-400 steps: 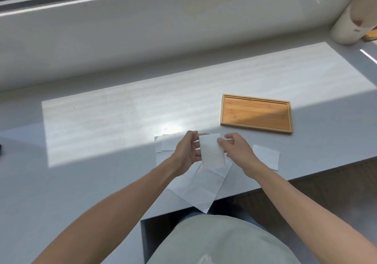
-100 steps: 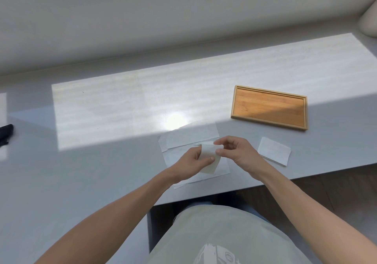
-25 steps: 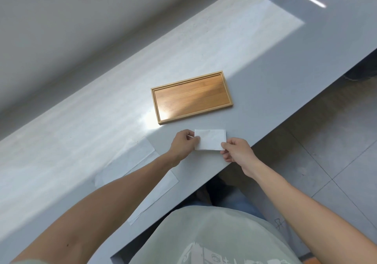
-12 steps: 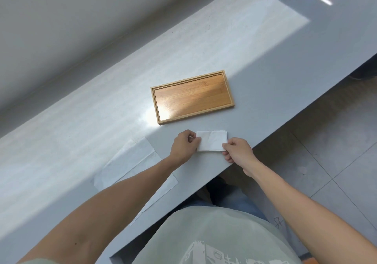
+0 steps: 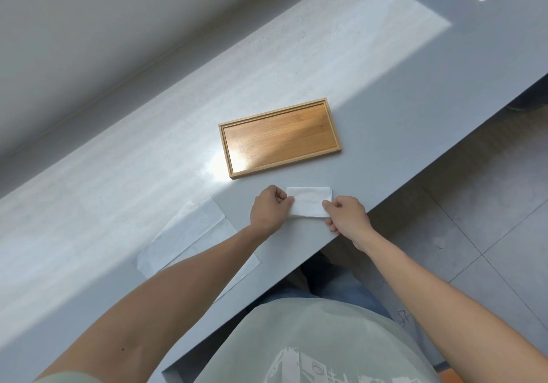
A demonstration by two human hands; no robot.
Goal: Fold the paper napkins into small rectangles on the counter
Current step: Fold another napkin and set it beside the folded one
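Grey counter (image 5: 385, 92), tiled floor (image 5: 489, 234) beside

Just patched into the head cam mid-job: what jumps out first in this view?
The folded napkin, a small white rectangle near the counter's front edge, pinched at its ends by the left hand and right hand. Just beyond it lies an empty wooden tray in sunlight. Unfolded napkins lie flat to the left.

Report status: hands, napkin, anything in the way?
Left hand and right hand both pinch the folded napkin, flat on the counter. Unfolded napkins lie left. Wooden tray beyond, apart. Nothing blocking.
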